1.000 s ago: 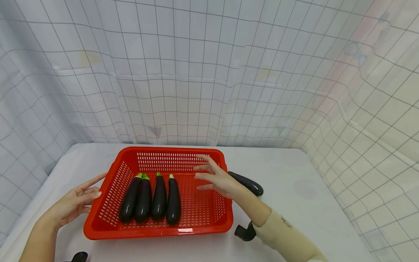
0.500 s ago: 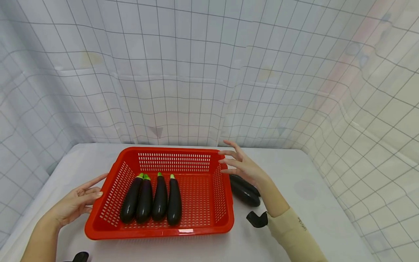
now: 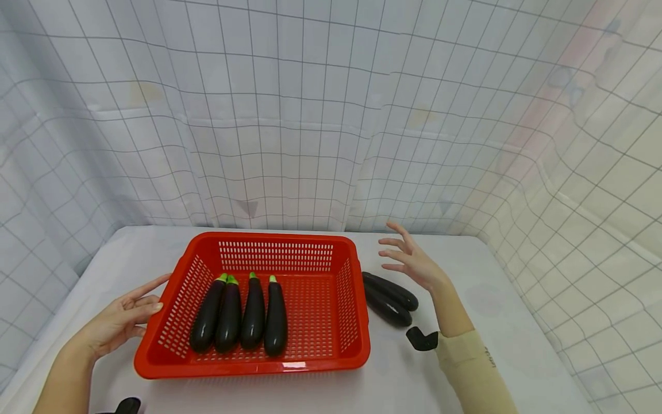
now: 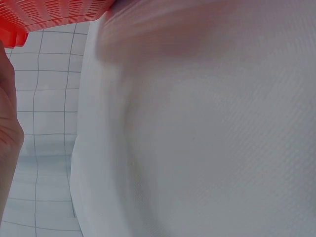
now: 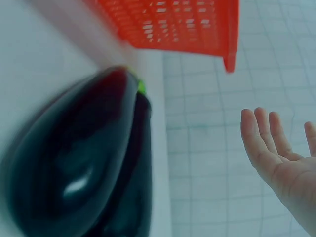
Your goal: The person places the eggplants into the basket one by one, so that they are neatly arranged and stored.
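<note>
A red slotted basket stands on the white table and holds several dark eggplants lying side by side with green stems at the far end. My left hand rests with straight fingers against the basket's left wall. My right hand hovers open, fingers spread, above the table just right of the basket, holding nothing. Two more eggplants lie on the table below and left of that hand; in the right wrist view they fill the left side, with the basket behind and the open hand at right.
A gridded white curtain closes off the back and both sides. Black wrist-camera mounts show near the right forearm and at the bottom left. The left wrist view shows the basket's corner above bare tablecloth.
My right hand has moved from over the basket's right side out to the right, past its rim, and now hangs above the table beyond the two loose eggplants. The left hand stayed put.
</note>
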The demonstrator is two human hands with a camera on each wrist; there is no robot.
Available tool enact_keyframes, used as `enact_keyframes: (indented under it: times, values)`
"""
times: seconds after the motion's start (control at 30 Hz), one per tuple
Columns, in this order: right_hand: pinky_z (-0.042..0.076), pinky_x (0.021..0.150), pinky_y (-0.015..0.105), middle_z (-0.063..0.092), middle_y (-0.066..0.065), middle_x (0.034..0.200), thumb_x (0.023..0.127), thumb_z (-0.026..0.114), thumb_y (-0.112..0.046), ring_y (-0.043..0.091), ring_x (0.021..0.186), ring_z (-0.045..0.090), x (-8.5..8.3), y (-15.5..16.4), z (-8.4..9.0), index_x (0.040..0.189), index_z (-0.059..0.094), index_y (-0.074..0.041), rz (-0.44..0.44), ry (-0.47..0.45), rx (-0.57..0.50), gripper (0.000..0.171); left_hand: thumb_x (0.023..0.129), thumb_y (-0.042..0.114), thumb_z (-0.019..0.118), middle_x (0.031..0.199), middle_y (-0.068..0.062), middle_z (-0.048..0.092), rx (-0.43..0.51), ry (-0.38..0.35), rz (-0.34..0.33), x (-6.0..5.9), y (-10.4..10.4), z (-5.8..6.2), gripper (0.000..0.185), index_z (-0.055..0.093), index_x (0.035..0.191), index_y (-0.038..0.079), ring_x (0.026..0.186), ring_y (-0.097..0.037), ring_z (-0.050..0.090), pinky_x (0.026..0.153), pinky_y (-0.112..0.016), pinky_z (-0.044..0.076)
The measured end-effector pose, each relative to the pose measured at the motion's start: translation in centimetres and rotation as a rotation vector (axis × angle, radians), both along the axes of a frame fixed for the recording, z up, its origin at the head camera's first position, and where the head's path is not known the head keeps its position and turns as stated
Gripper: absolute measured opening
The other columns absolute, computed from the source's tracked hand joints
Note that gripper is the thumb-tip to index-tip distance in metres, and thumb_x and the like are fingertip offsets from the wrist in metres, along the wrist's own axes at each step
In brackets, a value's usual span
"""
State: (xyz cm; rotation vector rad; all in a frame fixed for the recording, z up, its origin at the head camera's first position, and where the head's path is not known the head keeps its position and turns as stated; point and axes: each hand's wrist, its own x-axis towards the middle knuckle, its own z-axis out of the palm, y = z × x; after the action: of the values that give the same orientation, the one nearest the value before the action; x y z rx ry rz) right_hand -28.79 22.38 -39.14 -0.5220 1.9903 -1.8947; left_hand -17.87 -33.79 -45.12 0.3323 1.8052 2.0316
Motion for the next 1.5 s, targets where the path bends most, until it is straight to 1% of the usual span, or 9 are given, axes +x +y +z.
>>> enact_keyframes:
  times: [0.17,0.27,0.5,0.63,0.83,1.07,1.3,1.4,1.5]
  values:
    - [0.042,0.094,0.049,0.026,0.022,0.139,0.094,0.050,-0.010,0.047,0.124,0.030,-0.6,1.5,-1.8,0.145,0.011,-0.024,-0.023,-0.047,0.029,0.067,0.098,0.008,0.034,0.113,0.010,0.063,-0.014,0.000,0.007,0.0,0.0,0.0,0.050,0.043,0.129,0.046,0.095,-0.015,0.064,0.072,-0.043,0.054]
    - [0.042,0.094,0.048,0.024,0.025,0.140,0.093,0.051,-0.009,0.048,0.124,0.029,-0.9,2.3,-2.9,0.145,0.010,-0.023,-0.026,-0.070,0.054,0.068,0.099,0.008,0.034,0.112,0.010,0.063,-0.017,0.003,0.003,-0.1,0.0,0.0,0.050,0.042,0.129,0.047,0.095,-0.015,0.064,0.072,-0.043,0.054]
    - [0.034,0.099,0.054,0.023,0.029,0.140,0.093,0.051,-0.009,0.047,0.125,0.030,-1.5,3.3,-4.9,0.146,0.006,-0.018,-0.012,-0.082,0.127,0.070,0.099,0.008,0.033,0.113,0.010,0.063,-0.011,0.004,-0.008,-0.2,0.0,-0.1,0.050,0.042,0.130,0.047,0.095,-0.015,0.064,0.073,-0.043,0.053]
    - [0.033,0.100,0.053,0.026,0.027,0.140,0.092,0.053,-0.010,0.043,0.125,0.033,-1.9,3.5,-5.8,0.146,0.008,-0.018,-0.009,-0.099,0.180,0.070,0.099,0.007,0.033,0.115,0.012,0.062,0.004,-0.005,-0.008,-0.2,0.0,0.0,0.050,0.043,0.129,0.046,0.095,-0.015,0.064,0.073,-0.043,0.053]
    - [0.037,0.098,0.048,0.029,0.024,0.140,0.091,0.054,-0.008,0.039,0.123,0.037,-2.0,3.7,-6.5,0.146,0.009,-0.020,0.024,-0.112,0.255,0.072,0.099,0.007,0.033,0.116,0.011,0.062,0.005,0.000,-0.006,-0.1,0.0,0.0,0.050,0.042,0.130,0.045,0.095,-0.016,0.064,0.072,-0.043,0.053]
    - [0.036,0.099,0.050,0.032,0.025,0.138,0.087,0.060,-0.010,0.040,0.124,0.037,-2.1,4.0,-7.0,0.147,0.011,-0.015,0.130,-0.086,0.347,0.077,0.099,0.007,0.033,0.115,0.010,0.062,0.006,0.009,-0.015,-0.1,0.0,0.1,0.051,0.042,0.131,0.045,0.095,-0.016,0.064,0.072,-0.043,0.053]
    - [0.044,0.090,0.037,0.038,0.026,0.133,0.085,0.062,-0.010,0.031,0.111,0.045,-2.6,4.5,-7.4,0.146,0.016,-0.013,0.200,-0.054,0.403,0.076,0.098,0.005,0.032,0.116,0.010,0.062,0.015,0.026,-0.029,0.0,-0.1,0.2,0.052,0.041,0.132,0.044,0.096,-0.016,0.064,0.072,-0.043,0.054]
    - [0.043,0.091,0.039,0.040,0.024,0.131,0.085,0.063,-0.012,0.032,0.112,0.044,-2.7,4.7,-7.4,0.146,0.016,-0.012,0.221,-0.046,0.419,0.076,0.098,0.005,0.033,0.114,0.009,0.063,0.002,0.024,-0.016,0.0,0.0,0.2,0.052,0.041,0.131,0.045,0.095,-0.016,0.064,0.071,-0.043,0.054]
    - [0.040,0.095,0.045,0.041,0.021,0.131,0.085,0.063,-0.015,0.035,0.117,0.041,-2.8,4.8,-7.5,0.146,0.020,-0.014,0.225,-0.050,0.464,0.075,0.098,0.006,0.034,0.113,0.009,0.063,-0.015,0.018,-0.003,0.0,0.0,0.2,0.051,0.041,0.131,0.045,0.094,-0.016,0.064,0.071,-0.043,0.054]
